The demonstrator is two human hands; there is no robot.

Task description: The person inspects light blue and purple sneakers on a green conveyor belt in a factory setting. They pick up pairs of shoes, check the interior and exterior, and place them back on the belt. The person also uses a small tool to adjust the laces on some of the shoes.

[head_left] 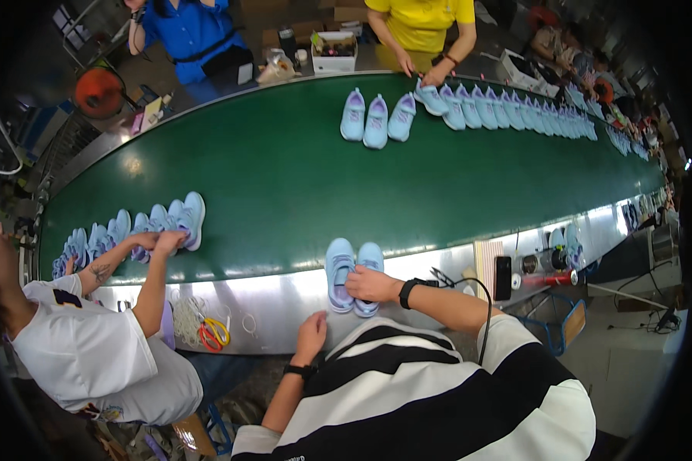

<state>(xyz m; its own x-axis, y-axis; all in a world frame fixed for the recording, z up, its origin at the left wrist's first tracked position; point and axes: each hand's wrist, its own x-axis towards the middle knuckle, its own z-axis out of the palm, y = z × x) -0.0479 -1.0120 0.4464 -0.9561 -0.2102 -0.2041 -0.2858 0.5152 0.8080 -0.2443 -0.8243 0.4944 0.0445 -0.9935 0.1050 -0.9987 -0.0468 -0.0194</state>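
Two light blue sneakers stand side by side in front of me, toes pointing away, at the conveyor's near edge. My right hand lies across the right sneaker, fingers closed at the inner edges of the pair, by the opening of the left sneaker. Exactly which edge the fingertips grip is hard to make out. Close to the heel of the left sneaker, my left hand hovers with loosely bent fingers and nothing visible in it.
A green conveyor belt spans the view. Across it, a person in yellow handles a row of sneakers. At left, a co-worker holds another sneaker. Scissors, elastic loops and a phone lie on the metal ledge.
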